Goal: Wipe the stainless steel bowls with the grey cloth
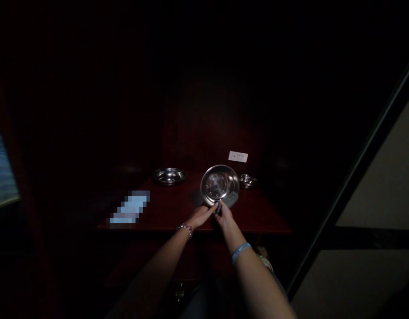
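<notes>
A shiny round steel bowl (217,182) is tilted up with its inside facing me, and small spots show on its bottom. My left hand (200,215) is closed at the lower left of its rim, thumb stretched towards the right hand. Close beside it, my right hand (225,213) is closed around a dark grey piece (218,207) at the bottom of the rim. A grey textured flat thing (231,200) shows at the bowl's lower right; its kind is unclear, and my fingers hide whether it joins the dark piece.
On the dark red tabletop (177,208) a shallow steel dish (169,176) stands at the back left. Smaller steel bowls (248,180) stand at the back right. A blurred pale blue thing (130,208) lies front left. A white socket plate (238,156) is on the back wall.
</notes>
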The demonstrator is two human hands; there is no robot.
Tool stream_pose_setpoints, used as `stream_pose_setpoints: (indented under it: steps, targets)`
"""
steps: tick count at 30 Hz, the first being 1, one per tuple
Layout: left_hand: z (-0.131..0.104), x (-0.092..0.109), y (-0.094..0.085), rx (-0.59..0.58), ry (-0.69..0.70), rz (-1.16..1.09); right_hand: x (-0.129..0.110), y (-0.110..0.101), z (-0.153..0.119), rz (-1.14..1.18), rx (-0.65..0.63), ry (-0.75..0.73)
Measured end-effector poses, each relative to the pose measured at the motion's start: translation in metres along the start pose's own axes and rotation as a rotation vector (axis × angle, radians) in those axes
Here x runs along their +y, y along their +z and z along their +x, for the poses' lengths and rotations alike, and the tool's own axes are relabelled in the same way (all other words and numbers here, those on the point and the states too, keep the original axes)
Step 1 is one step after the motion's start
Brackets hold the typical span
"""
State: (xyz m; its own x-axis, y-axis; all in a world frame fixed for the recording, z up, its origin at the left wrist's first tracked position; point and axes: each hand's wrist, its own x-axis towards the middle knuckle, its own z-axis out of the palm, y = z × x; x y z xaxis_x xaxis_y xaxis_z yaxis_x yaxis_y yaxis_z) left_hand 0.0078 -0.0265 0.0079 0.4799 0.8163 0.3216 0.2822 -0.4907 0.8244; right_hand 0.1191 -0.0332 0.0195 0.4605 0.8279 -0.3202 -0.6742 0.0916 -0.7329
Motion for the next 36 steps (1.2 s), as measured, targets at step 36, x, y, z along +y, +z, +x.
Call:
stream_pose_setpoints:
  steps: [36]
  targets:
    - [0.007,-0.001,0.005,0.12,0.151,-0.229,-0.061,-0.063,0.049,-0.353,-0.083,-0.246]
